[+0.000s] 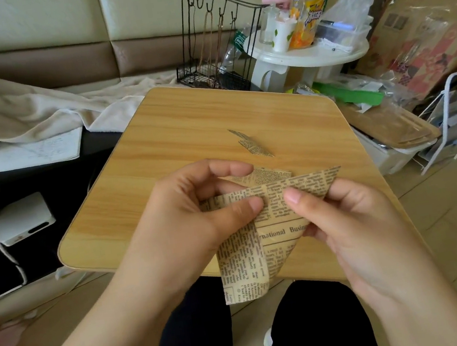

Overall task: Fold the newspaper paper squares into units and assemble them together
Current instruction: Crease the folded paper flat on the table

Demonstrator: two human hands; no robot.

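From the head view we pinch the newspaper sheet (272, 210) with left hand (198, 216) and right hand (344, 214) above the wooden table (185, 137) — a folded unit (251, 143) lies beyond, a wire rack (215, 40) and white side table (310, 55) behind.

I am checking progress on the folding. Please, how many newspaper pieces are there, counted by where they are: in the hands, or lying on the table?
Held in the hands: 1, the paper being folded, pinched by the left hand and right hand.
Lying on the wooden table: 2, a folded unit and another paper behind the hands.
Total: 3
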